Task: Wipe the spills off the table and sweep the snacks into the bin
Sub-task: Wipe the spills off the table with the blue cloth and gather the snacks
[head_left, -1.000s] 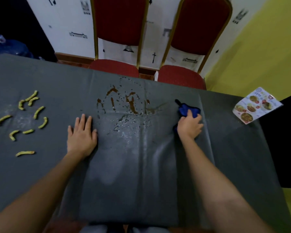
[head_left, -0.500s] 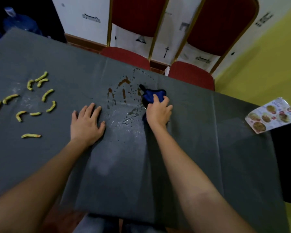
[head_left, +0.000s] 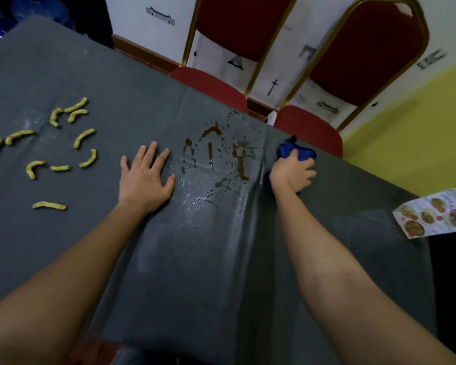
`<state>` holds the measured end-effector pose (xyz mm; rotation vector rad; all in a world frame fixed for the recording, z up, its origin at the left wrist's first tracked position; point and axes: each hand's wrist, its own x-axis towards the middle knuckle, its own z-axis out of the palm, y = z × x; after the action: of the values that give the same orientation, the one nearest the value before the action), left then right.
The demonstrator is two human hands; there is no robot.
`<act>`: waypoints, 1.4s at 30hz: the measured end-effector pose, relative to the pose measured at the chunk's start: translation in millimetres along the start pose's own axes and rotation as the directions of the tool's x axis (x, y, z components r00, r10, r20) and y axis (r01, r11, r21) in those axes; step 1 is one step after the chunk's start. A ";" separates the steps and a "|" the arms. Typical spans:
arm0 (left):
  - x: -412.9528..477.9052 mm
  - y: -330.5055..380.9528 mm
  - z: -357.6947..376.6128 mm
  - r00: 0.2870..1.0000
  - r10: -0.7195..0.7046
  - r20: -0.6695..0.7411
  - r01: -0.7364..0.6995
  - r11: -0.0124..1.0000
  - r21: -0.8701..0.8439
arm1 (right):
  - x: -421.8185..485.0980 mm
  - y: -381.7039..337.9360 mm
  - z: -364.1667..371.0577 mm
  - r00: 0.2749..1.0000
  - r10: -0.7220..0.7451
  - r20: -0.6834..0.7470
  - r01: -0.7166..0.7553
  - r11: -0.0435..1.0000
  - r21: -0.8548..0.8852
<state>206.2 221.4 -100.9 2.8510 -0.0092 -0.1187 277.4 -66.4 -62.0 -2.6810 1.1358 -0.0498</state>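
Note:
A brown spill (head_left: 221,154) with wet streaks and droplets lies on the grey tablecloth (head_left: 195,259) near the far edge. My right hand (head_left: 291,173) presses a blue cloth (head_left: 294,151) onto the table just right of the spill. My left hand (head_left: 145,176) lies flat with fingers spread, just left of the spill. Several yellow curled snacks (head_left: 63,138) are scattered on the left part of the table. No bin is in view.
Two red chairs with gold frames (head_left: 327,75) stand behind the far table edge. A printed food leaflet (head_left: 435,214) lies at the right edge. The cloth is creased by my right hand. Blue water bottles (head_left: 0,19) sit at the far left.
My right hand with the blue cloth has swept from over the spill back to its right side. The left hand has stayed flat in place. The camera view has shifted.

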 end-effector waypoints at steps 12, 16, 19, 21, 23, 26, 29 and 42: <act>-6.4 3.4 3.8 0.999 -0.034 -0.023 0.034 0.999 0.004 | 30.4 7.8 -1.5 0.953 -0.278 0.120 0.283 0.959 -0.024; -12.5 4.9 6.1 0.999 -0.029 -0.034 0.029 1.000 -0.002 | 87.8 56.1 -16.4 0.992 -0.082 0.101 0.084 0.996 -0.022; -3.9 5.6 3.4 0.998 -0.021 -0.052 0.020 1.000 -0.004 | 118.9 71.8 -28.6 0.993 0.076 0.092 -0.076 0.997 0.003; 3.6 4.1 1.3 0.997 -0.018 -0.070 0.017 1.000 -0.007 | 122.8 61.7 -28.6 0.986 0.151 0.072 -0.152 0.988 0.018; 7.1 4.0 2.0 0.996 -0.024 -0.082 0.022 1.000 -0.016 | 113.1 39.5 -23.2 0.987 0.153 0.040 -0.152 0.988 -0.009; 7.4 9.8 4.2 0.997 -0.038 -0.072 0.037 0.999 -0.018 | 86.0 -4.8 -9.4 1.000 0.013 0.006 -0.013 0.999 -0.039; 1.0 9.2 4.1 0.998 -0.054 -0.038 0.053 0.998 -0.017 | 47.2 -59.8 11.5 0.987 -0.154 0.051 0.155 0.988 -0.018; 5.0 5.3 1.0 0.996 -0.053 0.067 0.047 0.996 0.082 | 14.9 -112.2 36.0 0.787 -0.592 0.176 0.596 0.802 0.036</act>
<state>211.1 215.9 -100.7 2.9269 0.0444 -0.2321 371.2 5.6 -72.9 -2.8764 0.2001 0.0987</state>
